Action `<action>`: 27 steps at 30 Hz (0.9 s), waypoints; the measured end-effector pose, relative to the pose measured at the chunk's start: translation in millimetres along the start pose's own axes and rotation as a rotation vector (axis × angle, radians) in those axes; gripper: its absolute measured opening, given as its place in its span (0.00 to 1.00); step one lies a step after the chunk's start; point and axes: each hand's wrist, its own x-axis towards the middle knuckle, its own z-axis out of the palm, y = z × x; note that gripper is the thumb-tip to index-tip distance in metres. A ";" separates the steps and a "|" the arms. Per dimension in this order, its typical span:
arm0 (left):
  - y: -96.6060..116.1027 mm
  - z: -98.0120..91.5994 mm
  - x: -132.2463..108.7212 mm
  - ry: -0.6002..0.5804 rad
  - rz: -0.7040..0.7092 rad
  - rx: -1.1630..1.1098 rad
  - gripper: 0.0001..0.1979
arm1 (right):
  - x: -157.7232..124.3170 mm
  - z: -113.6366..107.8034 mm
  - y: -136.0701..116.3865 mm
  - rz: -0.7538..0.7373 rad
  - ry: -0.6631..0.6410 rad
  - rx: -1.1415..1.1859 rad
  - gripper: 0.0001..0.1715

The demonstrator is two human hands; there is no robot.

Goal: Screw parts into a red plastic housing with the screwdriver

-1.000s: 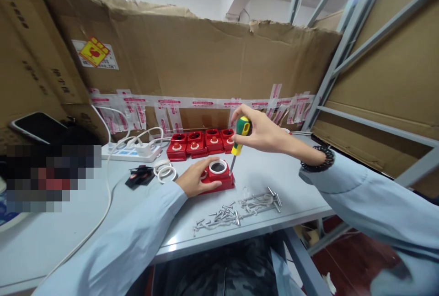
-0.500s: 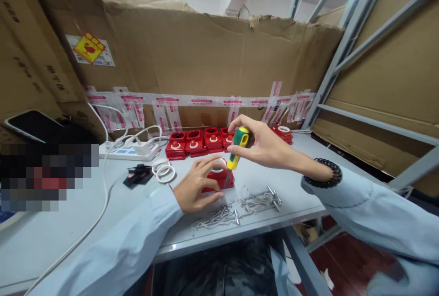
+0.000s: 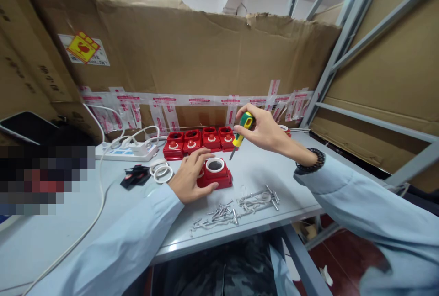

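My left hand [image 3: 192, 177] grips a red plastic housing [image 3: 224, 179] from its left end, thumb along the front side and fingers over the back. A white ring [image 3: 215, 165] rims the round dark opening on the housing's top. My right hand [image 3: 262, 127] holds a green and yellow screwdriver [image 3: 246, 121] by its handle. The shaft slants down to the left, its tip in the air just right of the housing, apart from it. In front of the housing lie several loose screws [image 3: 221, 214]. Thin metal rods with white cords [image 3: 259, 199] lie to their right.
Several red housings [image 3: 174, 148] stand in a row at the back. White rings [image 3: 163, 174] and black pieces [image 3: 135, 176] lie left of my left hand. A white power strip [image 3: 126, 151] with cables sits behind them. Cardboard [image 3: 192, 54] walls off the back.
My right hand has lifted the screwdriver away from the housing, up and to the right. My left thumb and fingers have shifted back from the screwdriver's tip, showing more of the housing.
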 end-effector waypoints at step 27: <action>-31.8 17.1 3.4 -0.176 -0.073 -0.172 0.38 | 9.2 40.3 14.4 0.186 -0.046 -0.262 0.10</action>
